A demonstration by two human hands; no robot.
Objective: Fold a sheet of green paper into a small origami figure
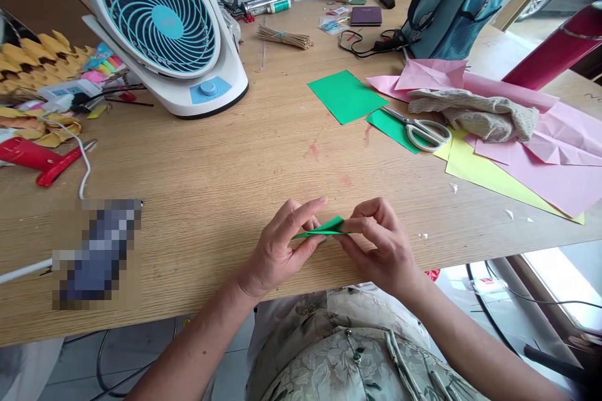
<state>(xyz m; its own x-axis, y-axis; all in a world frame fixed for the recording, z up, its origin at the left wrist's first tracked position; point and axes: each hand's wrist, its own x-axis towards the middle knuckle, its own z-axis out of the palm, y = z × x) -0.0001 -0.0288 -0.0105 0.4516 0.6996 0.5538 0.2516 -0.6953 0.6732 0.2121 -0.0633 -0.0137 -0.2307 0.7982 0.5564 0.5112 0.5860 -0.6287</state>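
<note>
A small folded piece of green paper (335, 225) is held between my two hands, just above the near edge of the wooden table. My left hand (286, 238) pinches its left end between thumb and fingers, with the index finger raised and stretched over it. On the other side, my right hand (379, 238) grips the right end, its fingers curled and partly hiding the paper. Beyond the hands lie a flat green sheet (347, 97) and a second green piece (392, 128), on which scissors (427, 133) with pale handles partly rest.
A white and blue fan (164, 25) stands at the back left. Pink paper (550, 175), yellow paper (489, 178) and a grey glove (475, 113) lie to the right. A bundle of thin sticks (285, 37) and a teal backpack (451, 6) are farther back.
</note>
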